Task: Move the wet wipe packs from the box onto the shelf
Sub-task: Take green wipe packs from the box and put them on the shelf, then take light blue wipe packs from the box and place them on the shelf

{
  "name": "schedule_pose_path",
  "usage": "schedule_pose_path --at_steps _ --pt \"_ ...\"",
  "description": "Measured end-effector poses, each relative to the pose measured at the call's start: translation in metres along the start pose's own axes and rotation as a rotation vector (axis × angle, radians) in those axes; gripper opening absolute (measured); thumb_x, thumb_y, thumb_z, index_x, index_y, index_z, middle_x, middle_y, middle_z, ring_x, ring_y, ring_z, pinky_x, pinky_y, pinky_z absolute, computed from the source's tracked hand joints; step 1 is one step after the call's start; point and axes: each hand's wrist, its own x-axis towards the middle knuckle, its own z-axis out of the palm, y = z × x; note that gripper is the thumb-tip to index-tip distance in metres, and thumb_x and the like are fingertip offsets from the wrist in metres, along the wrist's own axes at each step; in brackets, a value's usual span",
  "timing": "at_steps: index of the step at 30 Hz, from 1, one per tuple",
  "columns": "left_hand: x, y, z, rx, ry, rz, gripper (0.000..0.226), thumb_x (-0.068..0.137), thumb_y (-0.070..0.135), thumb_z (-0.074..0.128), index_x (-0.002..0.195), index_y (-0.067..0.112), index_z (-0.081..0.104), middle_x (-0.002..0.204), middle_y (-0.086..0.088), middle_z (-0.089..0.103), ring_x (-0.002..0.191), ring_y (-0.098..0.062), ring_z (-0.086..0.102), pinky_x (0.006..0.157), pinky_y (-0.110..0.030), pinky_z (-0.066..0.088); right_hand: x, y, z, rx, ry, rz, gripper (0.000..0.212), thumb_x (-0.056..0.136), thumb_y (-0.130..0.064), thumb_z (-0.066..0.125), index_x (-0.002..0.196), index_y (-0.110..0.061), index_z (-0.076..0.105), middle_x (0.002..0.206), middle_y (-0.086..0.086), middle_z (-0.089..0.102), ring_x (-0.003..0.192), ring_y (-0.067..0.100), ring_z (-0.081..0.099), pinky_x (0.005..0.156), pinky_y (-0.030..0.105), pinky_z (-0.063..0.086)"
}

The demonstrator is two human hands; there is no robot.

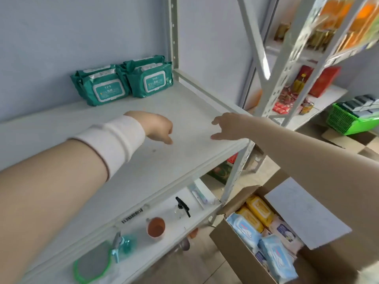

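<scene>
Hovering over shelf [190,103] | left hand [158,126], right hand [227,126] empty, loose-fingered | green packs [149,80] beyond

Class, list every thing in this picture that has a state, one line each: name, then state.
Left hand: empty, fingers loosely curled, over the shelf.
Right hand: empty, fingers spread.
Green wipe packs: on the shelf, lids closed.
Box: open, flaps folded out.
Blue wipe packs and yellow wipe packs: inside the box.
Cup: upright on the lower shelf.

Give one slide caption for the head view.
Empty left hand and right hand over the shelf; green wipe packs at back, more in the box.
</scene>
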Motion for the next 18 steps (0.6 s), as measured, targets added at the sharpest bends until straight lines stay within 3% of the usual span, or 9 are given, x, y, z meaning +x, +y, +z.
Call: schedule_pose_path --at_steps 3,10,13,18 --pt "-0.009 0.072 -0.012 0.032 0.034 0.132 0.051 0.093 0.042 0.049 0.135 0.014 0.043 0.136 -0.005 0.052 0.122 -0.026 0.048 0.098 -0.032 0.037 -0.068 0.042 0.014 0.043 -0.070 -0.016 0.065 0.093 -0.048 0.044 0.146 -0.017 0.026 0.151 0.004 0.031 0.138 0.023 0.030 0.112 0.035 0.025" --pt "-0.003 0.275 0.028 0.184 -0.019 0.456 0.047 0.091 0.043 0.049 0.129 0.015 0.049 0.125 -0.008 0.058 0.110 -0.027 0.055 0.083 -0.032 0.042 -0.216 0.168 0.118 0.149 -0.351 0.199 0.060 0.094 -0.044 0.045 0.143 -0.012 0.033 0.142 0.007 0.044 0.125 0.023 0.046 0.100 0.029 0.037" --pt "0.014 0.331 0.065 0.233 -0.097 0.497 0.046 0.091 0.045 0.048 0.127 0.016 0.047 0.125 -0.007 0.057 0.109 -0.028 0.056 0.080 -0.034 0.042 -0.252 0.211 0.183 0.231 -0.453 0.361 0.066 0.093 -0.045 0.045 0.146 -0.011 0.025 0.149 0.006 0.034 0.134 0.022 0.036 0.107 0.028 0.029" --pt "0.053 0.384 0.131 0.259 -0.257 0.503 0.049 0.092 0.043 0.048 0.132 0.016 0.043 0.133 -0.009 0.053 0.116 -0.029 0.053 0.090 -0.037 0.044 -0.278 0.254 0.285 0.413 -0.558 0.478 0.065 0.091 -0.050 0.047 0.142 -0.012 0.034 0.142 0.007 0.045 0.126 0.025 0.046 0.106 0.034 0.038"
